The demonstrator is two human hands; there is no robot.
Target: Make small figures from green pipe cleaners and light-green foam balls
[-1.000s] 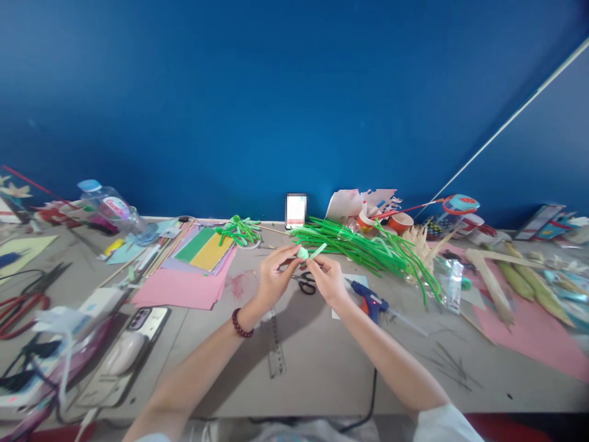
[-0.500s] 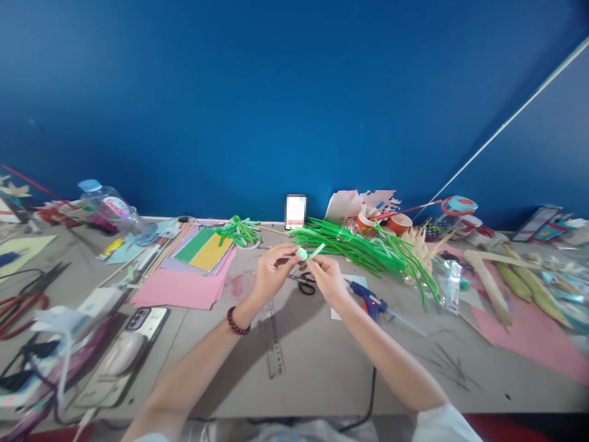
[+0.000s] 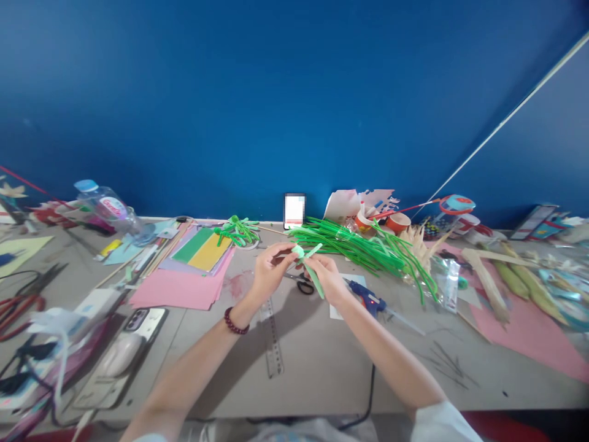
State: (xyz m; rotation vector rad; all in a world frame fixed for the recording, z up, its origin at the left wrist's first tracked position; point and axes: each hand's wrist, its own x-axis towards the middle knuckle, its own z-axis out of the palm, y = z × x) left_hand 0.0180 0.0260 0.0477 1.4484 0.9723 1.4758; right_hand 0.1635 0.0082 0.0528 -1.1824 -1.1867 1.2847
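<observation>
Above the middle of the desk, both hands work on one pale green pipe cleaner piece [image 3: 316,283]. Its rounded, wound part is pinched between the thumb and fingers of my left hand [image 3: 267,271]. My right hand [image 3: 330,279] grips it from the other side, close to the left fingertips. One end sticks up to the right and a longer end hangs down across the right fingers. Black-handled scissors [image 3: 305,287] lie under the hands, partly hidden. A clear ruler [image 3: 272,344] rests below my left wrist.
A bundle of green pipe cleaners [image 3: 350,245] lies behind the hands, near a propped phone [image 3: 294,210]. A blue glue gun [image 3: 368,297] is by my right forearm. Coloured sheets [image 3: 177,288], another phone [image 3: 150,319] and a bottle [image 3: 108,205] are at left.
A longer pale green end now hangs down over my right fingers, where before only the short upper end showed. The hands stay almost in place, still pinching.
</observation>
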